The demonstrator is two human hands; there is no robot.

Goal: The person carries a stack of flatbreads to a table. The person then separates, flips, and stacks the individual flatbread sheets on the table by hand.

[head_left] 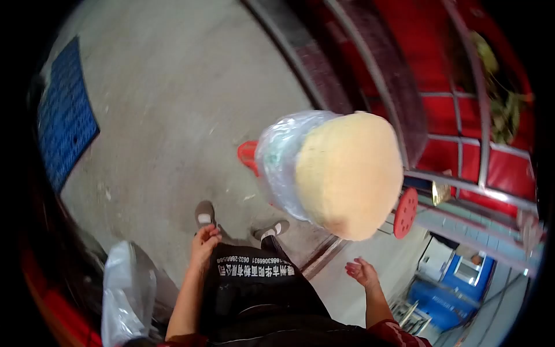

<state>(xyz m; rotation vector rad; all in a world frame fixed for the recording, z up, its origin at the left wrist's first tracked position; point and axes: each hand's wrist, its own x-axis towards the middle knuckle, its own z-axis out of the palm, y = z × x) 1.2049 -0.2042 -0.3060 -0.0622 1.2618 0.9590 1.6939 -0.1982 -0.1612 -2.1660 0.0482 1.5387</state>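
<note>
My left hand [205, 243] hangs in front of the black apron [254, 283], fingers loosely curled, and I cannot make out anything in it. My right hand [361, 270] is held out to the right, fingers apart, holding nothing. Beyond both hands stands a tall stack of round, flat, pale yellow sheets [350, 173], with clear plastic [289, 162] wrapped around its side. Part of a red support [248, 157] shows beside the plastic. Neither hand touches the stack.
A blue mat [66, 115] lies on the concrete floor at the left. Clear plastic [124, 295] covers something at the lower left. A red stool [406, 213] stands right of the stack, below metal racks with red panels [439, 115]. A blue machine [442, 301] is at the lower right.
</note>
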